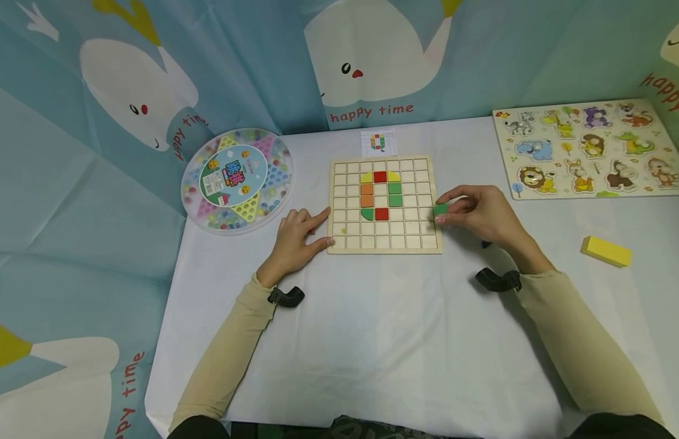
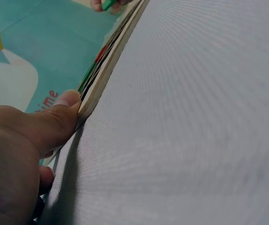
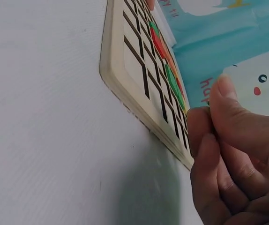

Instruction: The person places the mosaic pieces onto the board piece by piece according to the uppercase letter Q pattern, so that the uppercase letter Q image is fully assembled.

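Observation:
A wooden grid board (image 1: 420, 231) lies on the table, with red, orange, yellow and green tiles set in some of its squares. At its left edge, my left hand (image 1: 293, 241) touches the frame with index finger and thumb spread apart. In the left wrist view, the thumb (image 2: 55, 119) presses against the board's corner. My right hand (image 1: 484, 213) pinches a small green tile (image 1: 440, 210) between thumb and fingers at the board's right edge. The right wrist view shows the pinching fingers (image 3: 205, 154), which mostly hide that tile. A small pattern card (image 1: 388, 149) lies behind the board.
At the left lies a round clear-covered game case (image 1: 237, 181) with colourful beads. An animal puzzle board (image 1: 589, 149) is at the back right. A yellow block (image 1: 606, 251) lies right of my right hand. A patterned curtain (image 1: 251, 73) borders the back and left of the table.

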`<move>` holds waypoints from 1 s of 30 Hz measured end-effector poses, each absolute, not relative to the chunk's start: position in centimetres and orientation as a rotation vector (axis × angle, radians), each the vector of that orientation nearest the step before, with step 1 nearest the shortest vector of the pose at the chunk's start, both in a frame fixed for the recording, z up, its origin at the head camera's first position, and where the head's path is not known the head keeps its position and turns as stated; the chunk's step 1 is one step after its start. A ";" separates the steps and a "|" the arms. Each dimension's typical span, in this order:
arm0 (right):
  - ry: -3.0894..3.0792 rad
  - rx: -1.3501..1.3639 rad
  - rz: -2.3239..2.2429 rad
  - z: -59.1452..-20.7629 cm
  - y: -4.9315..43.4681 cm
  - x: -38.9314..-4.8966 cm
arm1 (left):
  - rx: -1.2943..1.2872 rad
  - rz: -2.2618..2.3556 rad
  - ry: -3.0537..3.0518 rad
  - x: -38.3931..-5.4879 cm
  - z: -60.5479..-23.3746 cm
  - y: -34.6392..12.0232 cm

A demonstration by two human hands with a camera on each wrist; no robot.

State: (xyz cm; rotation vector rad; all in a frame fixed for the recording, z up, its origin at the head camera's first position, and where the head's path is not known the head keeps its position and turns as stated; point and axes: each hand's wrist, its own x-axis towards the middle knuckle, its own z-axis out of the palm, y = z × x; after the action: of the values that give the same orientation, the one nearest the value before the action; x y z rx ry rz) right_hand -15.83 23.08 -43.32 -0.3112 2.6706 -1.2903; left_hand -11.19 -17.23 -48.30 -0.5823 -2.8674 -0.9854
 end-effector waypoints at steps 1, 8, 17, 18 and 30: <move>2.662 -0.308 -1.296 -43.3 23.0 -15.9 | -0.582 -0.982 -2.870 -11.2 -48.3 -17.2; 2.605 -0.285 -1.353 -43.4 22.3 -16.4 | -0.590 -0.980 -2.876 -11.2 -48.1 -17.1; 2.611 -0.314 -1.355 -43.7 21.4 -16.9 | -0.581 -0.988 -2.878 -11.2 -48.2 -17.2; 2.614 -0.322 -1.357 -43.8 21.3 -16.9 | -0.577 -0.990 -2.879 -11.2 -48.2 -17.2; 2.691 -0.453 -1.319 -44.3 19.9 -17.1 | -0.580 -1.001 -2.863 -11.2 -48.4 -17.3</move>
State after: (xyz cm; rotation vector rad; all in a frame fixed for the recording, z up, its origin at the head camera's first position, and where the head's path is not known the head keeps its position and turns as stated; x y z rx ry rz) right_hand -17.15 19.85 -44.34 -0.4533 2.6911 -1.3185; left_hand -11.20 -17.25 -48.37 -0.5801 -2.8631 -1.0012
